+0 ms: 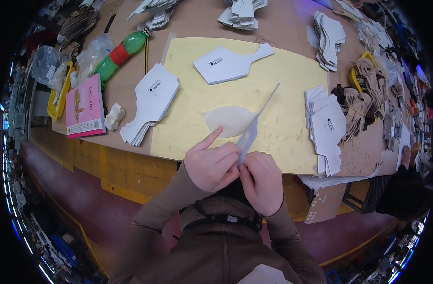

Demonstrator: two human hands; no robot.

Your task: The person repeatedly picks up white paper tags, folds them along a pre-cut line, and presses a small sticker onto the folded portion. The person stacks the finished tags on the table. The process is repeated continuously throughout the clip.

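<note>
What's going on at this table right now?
A person is pinching a thin, pale strip-like piece near its lower end with both hands, left hand and right hand, at the near side of a yellow board. The left index finger points out over an off-white, pointed piece lying on the board; whether it touches is unclear. White shaped pieces sit in stacks around, one to the left and another to the right.
</note>
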